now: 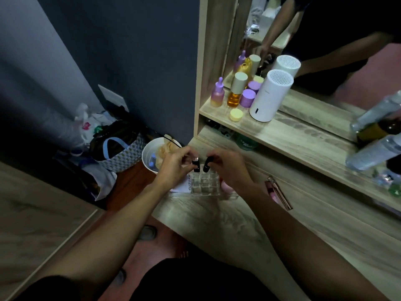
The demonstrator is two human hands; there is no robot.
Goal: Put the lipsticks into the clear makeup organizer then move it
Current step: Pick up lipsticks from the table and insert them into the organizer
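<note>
A clear makeup organizer with a grid of small square slots stands near the left end of the wooden vanity top. My left hand pinches a black lipstick upright just over the grid's far row. My right hand grips a second black lipstick beside it, tilted slightly, also above the far slots. The two lipsticks nearly touch. A pink and rose-gold lip tube lies flat on the vanity top to the right of my right forearm.
A white bin with crumpled paper sits on the floor left of the vanity, next to a patterned bag. On the shelf stand coloured bottles and a white cylinder before a mirror. Clear bottles lie at the right.
</note>
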